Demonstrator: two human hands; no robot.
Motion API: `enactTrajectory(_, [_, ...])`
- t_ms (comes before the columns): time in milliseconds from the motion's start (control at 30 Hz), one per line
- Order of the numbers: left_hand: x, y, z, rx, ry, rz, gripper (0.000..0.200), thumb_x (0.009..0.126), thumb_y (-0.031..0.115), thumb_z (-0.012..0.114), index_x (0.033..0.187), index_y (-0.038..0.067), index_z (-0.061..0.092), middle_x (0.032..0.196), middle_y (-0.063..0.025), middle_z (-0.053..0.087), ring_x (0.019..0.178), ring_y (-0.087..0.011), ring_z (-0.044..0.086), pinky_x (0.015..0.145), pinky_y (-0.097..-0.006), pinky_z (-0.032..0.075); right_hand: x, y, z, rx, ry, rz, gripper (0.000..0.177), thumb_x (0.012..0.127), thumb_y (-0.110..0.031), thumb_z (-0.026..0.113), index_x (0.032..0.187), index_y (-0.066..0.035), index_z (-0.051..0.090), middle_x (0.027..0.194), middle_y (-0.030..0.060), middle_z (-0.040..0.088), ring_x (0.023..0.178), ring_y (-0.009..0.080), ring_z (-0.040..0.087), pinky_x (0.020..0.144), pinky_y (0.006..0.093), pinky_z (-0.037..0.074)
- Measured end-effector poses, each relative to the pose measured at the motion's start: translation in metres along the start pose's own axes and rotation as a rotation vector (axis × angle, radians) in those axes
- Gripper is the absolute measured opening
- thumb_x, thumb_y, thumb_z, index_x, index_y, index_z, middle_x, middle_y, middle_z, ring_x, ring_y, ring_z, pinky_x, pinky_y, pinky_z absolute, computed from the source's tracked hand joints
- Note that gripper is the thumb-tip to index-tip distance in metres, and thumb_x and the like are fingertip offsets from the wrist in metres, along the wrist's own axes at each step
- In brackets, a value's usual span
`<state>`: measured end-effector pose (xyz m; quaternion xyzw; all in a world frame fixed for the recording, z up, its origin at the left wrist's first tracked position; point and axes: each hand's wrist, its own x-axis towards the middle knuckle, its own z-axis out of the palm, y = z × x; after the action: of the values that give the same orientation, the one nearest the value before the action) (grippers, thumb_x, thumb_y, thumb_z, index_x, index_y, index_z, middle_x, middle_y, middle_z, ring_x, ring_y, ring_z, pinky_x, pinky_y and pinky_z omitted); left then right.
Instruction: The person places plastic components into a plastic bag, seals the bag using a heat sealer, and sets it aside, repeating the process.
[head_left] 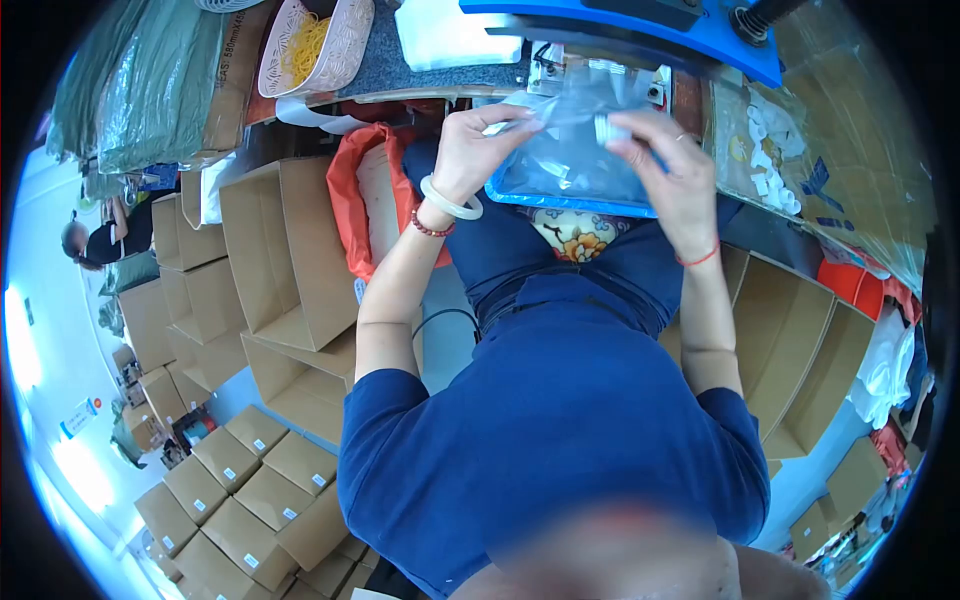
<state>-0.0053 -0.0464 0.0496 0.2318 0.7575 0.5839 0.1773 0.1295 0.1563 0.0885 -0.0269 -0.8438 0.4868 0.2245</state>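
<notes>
Navy shirt cloth (560,420) lies nearest the camera, below both forearms, which reach forward over the lap. Beyond it, the left hand (485,150) has its thumb and fingers pinched on the edge of a clear plastic bag (590,98); the bag runs from those fingertips toward the right hand, across the gap between the two. The right hand (668,165) grips a small white piece (605,130) at its fingertips, on the side facing the left hand. So the white piece sits between the hands but plainly nearer the right one, about level with the pinched edge. The bag's long axis is hard to read through the blur, and I cannot tell whether the white piece touches the plastic. Just under the hands is a blue-edged tray (590,207) with clear plastic in it. Ahead and above hangs a blue machine (690,42). Well to the right of the right hand, small white parts (772,165) lie loose; ahead and to the left of the left hand, a pale basket (345,50) of yellow bands (305,50) stands on the bench (385,75).
</notes>
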Motion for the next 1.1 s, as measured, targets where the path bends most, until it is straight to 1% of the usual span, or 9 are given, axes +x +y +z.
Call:
enactTrajectory(400, [0.013,-0.007,0.028,-0.381,-0.703,-0.394,0.021,0.09,0.01,0.068,0.105,-0.004,0.07,0.098,-0.012,0.072,0.09,-0.0183,0.07,0.081,-0.0276,0.055,0.032,0.016,-0.034,-0.24,-0.53,-0.025,0.025,0.091,-0.018,0.064,0.112,-0.004,0.065,0.103,0.0117,0.068,0.096,0.0262,0.065,0.083,0.0327,0.052])
enactTrajectory(533, [0.04,-0.038,0.053,-0.808,-0.528,-0.595,0.023,0.092,0.006,0.064,0.111,-0.008,0.064,0.108,-0.0148,0.069,0.097,-0.0234,0.069,0.089,-0.0331,0.056,0.026,0.065,-0.043,-0.184,-0.219,0.259,0.03,0.093,-0.021,0.062,0.119,-0.007,0.062,0.11,0.0142,0.067,0.095,0.0335,0.065,0.082,0.0369,0.052])
enactTrajectory(600, [0.062,-0.043,0.059,-0.972,-0.462,-0.597,0.028,0.092,0.006,0.064,0.115,-0.01,0.06,0.112,-0.0163,0.066,0.104,-0.0257,0.066,0.093,-0.0352,0.055,0.017,0.073,-0.071,-0.843,-0.029,0.026,0.029,0.094,-0.023,0.06,0.121,-0.011,0.063,0.116,0.0157,0.066,0.101,0.0351,0.064,0.085,0.041,0.052])
enactTrajectory(667, [0.072,-0.044,0.064,-0.986,-0.441,-0.61,0.027,0.092,0.006,0.063,0.115,-0.01,0.06,0.111,-0.016,0.066,0.104,-0.0254,0.066,0.095,-0.0357,0.054,0.007,0.076,-0.082,-0.971,0.211,0.561,0.029,0.092,-0.02,0.06,0.12,-0.014,0.063,0.113,0.0162,0.066,0.1,0.0378,0.063,0.085,0.0447,0.051])
enactTrajectory(733, [0.071,-0.046,0.064,-0.993,-0.403,-0.634,0.026,0.093,0.007,0.062,0.114,-0.009,0.061,0.11,-0.0157,0.067,0.105,-0.025,0.065,0.096,-0.0362,0.054,-0.005,0.128,-0.09,-1.072,0.205,0.458,0.027,0.092,-0.019,0.059,0.118,-0.014,0.064,0.109,0.0162,0.065,0.098,0.0389,0.063,0.083,0.0456,0.051])
enactTrajectory(833, [0.063,-0.052,0.05,-0.542,-0.358,-0.511,0.029,0.087,0.021,0.074,0.103,-0.003,0.07,0.103,-0.0078,0.071,0.094,-0.0183,0.069,0.076,-0.0281,0.053,-0.008,0.157,-0.077,-1.095,0.215,0.292,0.023,0.092,-0.019,0.058,0.113,-0.013,0.064,0.101,0.0158,0.065,0.092,0.0405,0.062,0.08,0.0472,0.051])
enactTrajectory(933, [0.08,-0.045,-0.001,0.248,0.168,-0.082,0.045,0.086,0.034,0.073,0.113,-0.001,0.066,0.114,-0.015,0.068,0.109,-0.0288,0.064,0.09,-0.0355,0.048,0.0,0.147,-0.062,-1.001,0.232,0.265,0.018,0.093,-0.02,0.059,0.108,-0.01,0.063,0.1,0.0158,0.065,0.092,0.04,0.063,0.079,0.0483,0.05])
enactTrajectory(1000, [0.099,-0.093,-0.021,0.964,0.324,0.604,0.042,0.086,0.027,0.071,0.118,0.002,0.059,0.123,-0.0194,0.061,0.118,-0.0337,0.056,0.099,-0.0409,0.043,0.001,0.129,-0.062,-0.907,0.34,0.332,0.02,0.093,-0.022,0.061,0.107,-0.009,0.064,0.105,0.0166,0.066,0.094,0.0394,0.063,0.079,0.047,0.05])
enactTrajectory(1100, [0.061,-0.107,-0.024,0.964,0.057,0.596,0.037,0.088,0.021,0.067,0.122,0.008,0.06,0.134,-0.0134,0.057,0.127,-0.0261,0.052,0.104,-0.043,0.039,-0.016,0.128,-0.081,-0.772,0.375,0.21,0.023,0.091,-0.021,0.065,0.11,-0.008,0.066,0.105,0.0156,0.067,0.092,0.0329,0.066,0.078,0.0397,0.052])
